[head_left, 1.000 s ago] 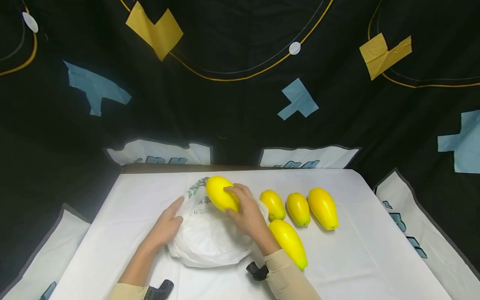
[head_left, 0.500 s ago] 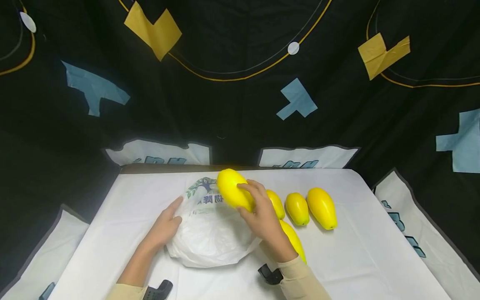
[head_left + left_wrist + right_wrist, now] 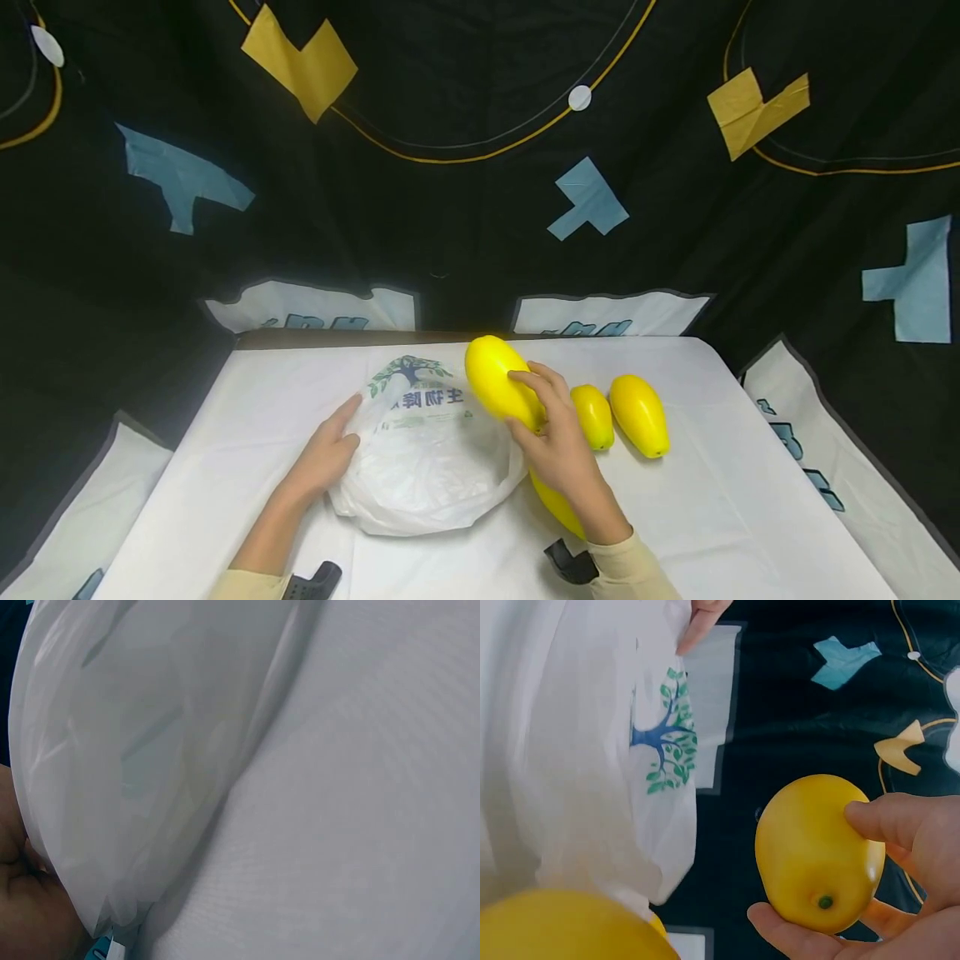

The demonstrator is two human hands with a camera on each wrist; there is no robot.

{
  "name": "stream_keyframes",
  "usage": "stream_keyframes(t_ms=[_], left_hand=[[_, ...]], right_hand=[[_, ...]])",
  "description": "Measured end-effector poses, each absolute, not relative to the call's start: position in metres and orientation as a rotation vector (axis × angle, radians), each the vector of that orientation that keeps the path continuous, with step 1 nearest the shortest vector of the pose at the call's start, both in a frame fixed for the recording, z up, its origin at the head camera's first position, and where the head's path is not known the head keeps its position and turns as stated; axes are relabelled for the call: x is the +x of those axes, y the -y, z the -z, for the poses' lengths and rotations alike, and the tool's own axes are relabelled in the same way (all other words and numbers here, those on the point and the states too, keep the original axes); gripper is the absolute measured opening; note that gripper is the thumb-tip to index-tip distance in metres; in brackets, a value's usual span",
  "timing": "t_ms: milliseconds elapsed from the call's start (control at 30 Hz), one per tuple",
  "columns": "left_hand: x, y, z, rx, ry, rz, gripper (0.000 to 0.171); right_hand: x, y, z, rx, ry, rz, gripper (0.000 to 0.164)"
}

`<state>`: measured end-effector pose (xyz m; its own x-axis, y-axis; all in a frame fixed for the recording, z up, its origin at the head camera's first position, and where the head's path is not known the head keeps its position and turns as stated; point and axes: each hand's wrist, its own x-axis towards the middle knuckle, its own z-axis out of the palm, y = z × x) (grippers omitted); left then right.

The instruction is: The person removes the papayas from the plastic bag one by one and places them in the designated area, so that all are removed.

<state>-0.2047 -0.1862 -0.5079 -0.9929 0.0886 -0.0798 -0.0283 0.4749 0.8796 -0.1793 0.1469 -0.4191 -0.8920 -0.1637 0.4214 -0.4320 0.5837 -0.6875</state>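
Observation:
A white plastic bag [image 3: 423, 475] with a tree print and blue lettering lies on the table, its mouth spread open. My left hand [image 3: 326, 454] holds the bag's left rim between thumb and fingers; in the left wrist view the bag [image 3: 142, 765] covers most of that hand. Just right of the mouth, my right hand [image 3: 558, 437] grips a smooth yellow papaya-like fruit [image 3: 498, 379], thumb on one side and fingers on the other. The right wrist view shows this fruit [image 3: 814, 847] end-on, with a small green spot at its tip.
Two similar fruits, a smaller one [image 3: 592, 417] and a larger one [image 3: 639, 415], lie to the right. Another fruit [image 3: 553, 504] is partly hidden under the right forearm. White cloth covers the table [image 3: 750, 517]; a black curtain [image 3: 450, 225] hangs behind it.
My right hand has moved right with the papaya-like fruit, from above the bag to beside its mouth. More of the bag's print shows. The left hand keeps its place on the rim.

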Motion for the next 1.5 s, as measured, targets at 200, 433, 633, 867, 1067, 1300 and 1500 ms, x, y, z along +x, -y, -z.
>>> stream_keyframes(t_ms=[200, 433, 633, 867, 1067, 1300, 1500], left_hand=[[-0.204, 0.186, 0.509, 0.039, -2.592, -1.551, 0.068], [-0.204, 0.186, 0.510, 0.043, -2.587, -1.555, 0.068], [-0.203, 0.186, 0.511, 0.035, -2.584, -1.549, 0.068], [-0.202, 0.185, 0.509, 0.051, -2.587, -1.544, 0.068], [-0.201, 0.185, 0.508, 0.049, -2.588, -1.545, 0.067], [-0.199, 0.185, 0.506, 0.013, -2.587, -1.521, 0.068], [-0.202, 0.186, 0.506, 0.031, -2.601, -1.518, 0.067]], right_hand=[[-0.171, -0.165, 0.416, 0.489, 2.462, -1.162, 0.060], [-0.156, -0.187, 0.418, 0.421, 2.451, -1.141, 0.059], [-0.143, -0.206, 0.425, 0.321, 2.460, -1.130, 0.061], [-0.130, -0.226, 0.432, 0.212, 2.457, -1.114, 0.063], [-0.121, -0.237, 0.439, 0.160, 2.474, -1.073, 0.064], [-0.112, -0.245, 0.447, 0.120, 2.475, -1.108, 0.063], [-0.103, -0.249, 0.451, 0.081, 2.495, -1.091, 0.064]])
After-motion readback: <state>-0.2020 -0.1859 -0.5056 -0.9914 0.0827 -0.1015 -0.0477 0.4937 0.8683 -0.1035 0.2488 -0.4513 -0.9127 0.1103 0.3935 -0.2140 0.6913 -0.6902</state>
